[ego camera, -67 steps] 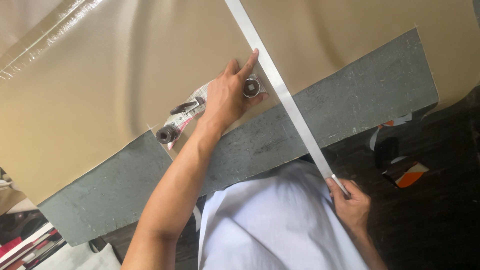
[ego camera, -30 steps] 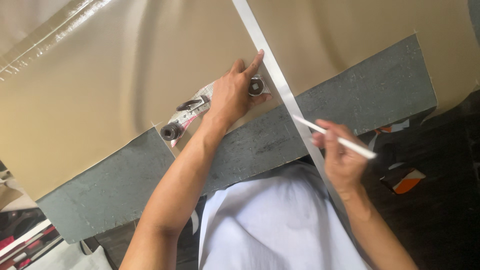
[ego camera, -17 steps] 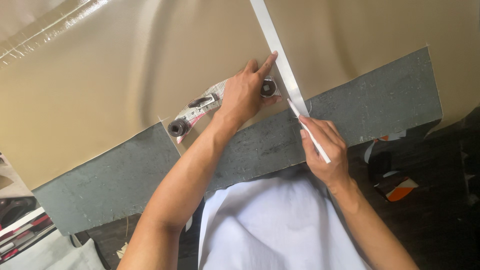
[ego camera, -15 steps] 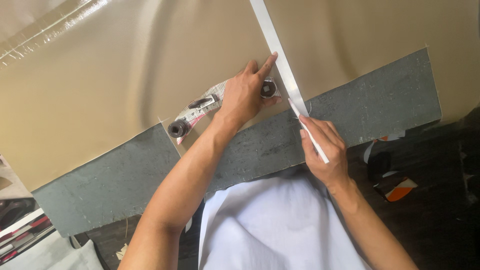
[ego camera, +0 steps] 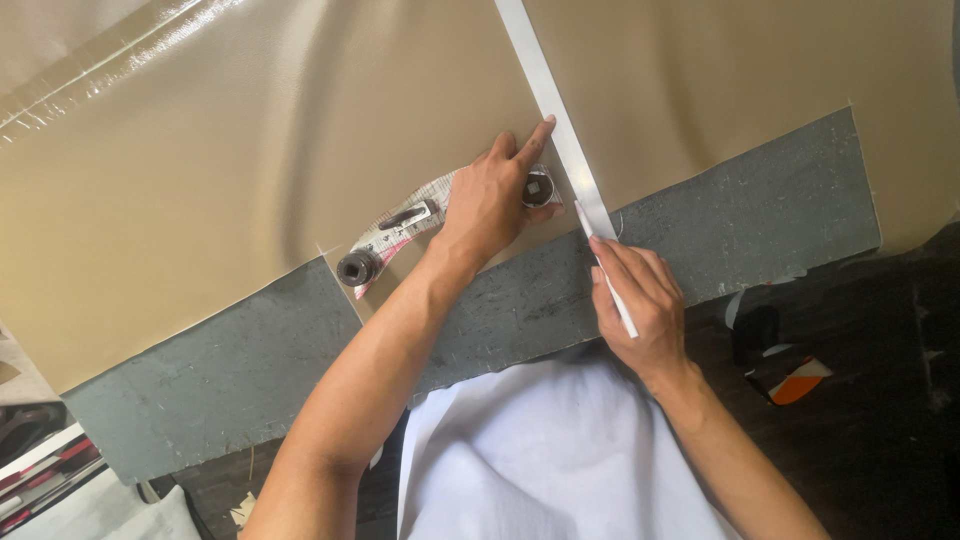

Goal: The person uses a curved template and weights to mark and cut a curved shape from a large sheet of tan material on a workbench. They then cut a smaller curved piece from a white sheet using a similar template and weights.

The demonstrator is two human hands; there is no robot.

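Long flat metal ruler [ego camera: 560,130] pinned on tan sheet [ego camera: 250,170] by spread left hand [ego camera: 490,200]; right hand [ego camera: 640,310] grips white pen [ego camera: 612,280].

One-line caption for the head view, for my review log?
Left hand pins a long metal ruler across tan sheet material while the right hand holds a white marking pencil against its edge.

The person wore a white garment [ego camera: 540,450] of plain, smooth cloth with soft folds; it filled the frame toward six o'clock, between the two arms. Both forearms were bare from the picture's lower edge to the wrists, with no sleeve showing on either. The left hand [ego camera: 490,200], toward twelve o'clock from the garment, and the right hand [ego camera: 640,300], toward two o'clock from it, were bare as well: no glove, ring, watch or band was visible.
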